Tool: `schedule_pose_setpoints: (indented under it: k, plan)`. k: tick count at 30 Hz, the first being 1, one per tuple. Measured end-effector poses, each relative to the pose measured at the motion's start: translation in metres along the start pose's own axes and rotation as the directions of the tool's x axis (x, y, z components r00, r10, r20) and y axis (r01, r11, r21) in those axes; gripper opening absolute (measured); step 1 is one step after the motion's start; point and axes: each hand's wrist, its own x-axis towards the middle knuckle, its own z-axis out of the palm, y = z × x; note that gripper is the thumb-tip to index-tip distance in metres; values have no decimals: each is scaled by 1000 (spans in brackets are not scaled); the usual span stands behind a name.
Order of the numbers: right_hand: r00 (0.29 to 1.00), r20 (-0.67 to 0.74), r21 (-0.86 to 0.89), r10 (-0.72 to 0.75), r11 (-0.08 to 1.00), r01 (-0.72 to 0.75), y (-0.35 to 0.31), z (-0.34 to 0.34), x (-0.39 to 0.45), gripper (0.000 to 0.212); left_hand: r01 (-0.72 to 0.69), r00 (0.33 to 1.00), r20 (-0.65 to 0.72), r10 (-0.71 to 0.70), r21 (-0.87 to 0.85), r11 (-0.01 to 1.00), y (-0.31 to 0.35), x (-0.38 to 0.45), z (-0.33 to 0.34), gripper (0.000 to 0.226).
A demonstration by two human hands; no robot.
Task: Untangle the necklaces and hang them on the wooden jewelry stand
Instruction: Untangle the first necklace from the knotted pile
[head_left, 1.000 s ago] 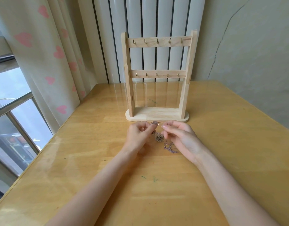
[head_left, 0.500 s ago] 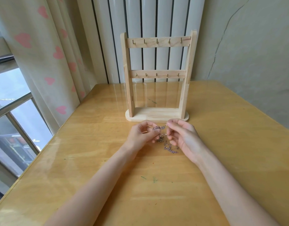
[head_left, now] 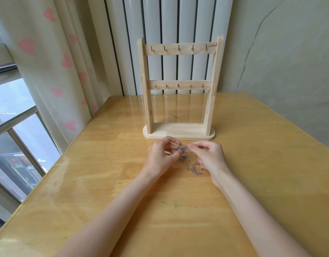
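Wooden table [head_left: 252, 164] by a curtained window carries the work. Tangled necklaces [head_left: 182, 148] hang just in front of the wooden jewelry stand [head_left: 178, 130], pinched between curled fingertips of the left hand [head_left: 160, 158] and right hand [head_left: 210, 158]; loose chain trails onto the table beneath. Hooks on both stand bars are bare.

No legible text, seemingly.
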Motion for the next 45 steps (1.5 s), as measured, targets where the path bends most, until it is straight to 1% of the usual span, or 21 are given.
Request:
schedule_pose_setpoints:
  k: [3,6,8,11,13,16,18,22,24,26,28,29,30,31,32,33,34,36,40,42,45]
  plan:
    - [999,-2,40,43,998,-43,-1,1,0,15,2,999,34,-2,-7,1000,1,-1,3,21]
    - [993,93,72,70,994,-76,-1,1,0,19,39,996,80,-32,-98,994,4,-2,2,17]
    - [987,157,35,36,999,-42,1,0,0,22,57,995,90,-45,-138,989,5,-2,0,10]
    - [973,230,83,-23,997,3,1,-1,-1,15,49,996,79,-39,-133,990,6,-3,-1,2]
    - [965,262,120,-23,993,-9,0,-4,-1,10,57,998,42,-53,-118,991,6,-3,-2,6]
    - [973,219,-10,-75,997,79,1,-6,1,12,94,995,-10,-96,-102,990,3,-2,-2,16]
    - [976,150,-117,-156,978,175,4,-4,2,2,98,995,1,-98,-85,992,1,-1,-1,17]
    - [976,70,-169,-207,962,216,8,-5,6,8,64,997,42,-66,50,997,-1,-1,2,19]
    - [962,50,-270,-267,924,271,10,-5,7,10,42,996,76,-52,121,992,1,-2,2,18]
    - [933,21,-402,-358,852,336,12,-1,7,11,28,990,128,-52,180,983,2,-3,1,18]
    - [913,4,-451,-407,814,365,12,2,6,11,3,984,171,-46,245,970,3,-4,1,18]
    - [923,-7,-445,-384,828,341,12,4,6,13,-16,982,186,-35,266,964,3,-5,1,18]
    - [949,-17,-400,-315,872,283,10,4,6,15,-39,980,200,-18,279,960,4,-5,1,17]
    - [979,-10,-297,-203,936,191,9,3,6,18,-65,978,211,4,283,957,4,-5,1,14]
    - [997,21,-138,-77,987,79,7,3,5,20,-89,976,214,29,277,957,4,-5,0,12]
    - [997,68,38,35,999,-38,6,2,5,20,-106,977,205,52,259,960,4,-5,0,12]
    - [987,115,193,116,972,-137,4,0,5,20,-114,980,184,71,234,966,4,-4,-1,13]
    - [961,188,383,204,885,-263,3,-4,6,20,-121,987,128,98,192,974,4,-4,-1,12]
    - [934,285,451,216,829,-330,3,-6,7,20,-86,996,48,82,102,991,3,-2,0,11]
    - [931,294,455,215,825,-334,1,-7,6,19,-21,1000,21,22,-43,999,4,-2,-2,12]
    - [931,313,430,189,845,-316,-2,-8,3,16,84,996,34,-78,-278,957,8,-2,-5,14]
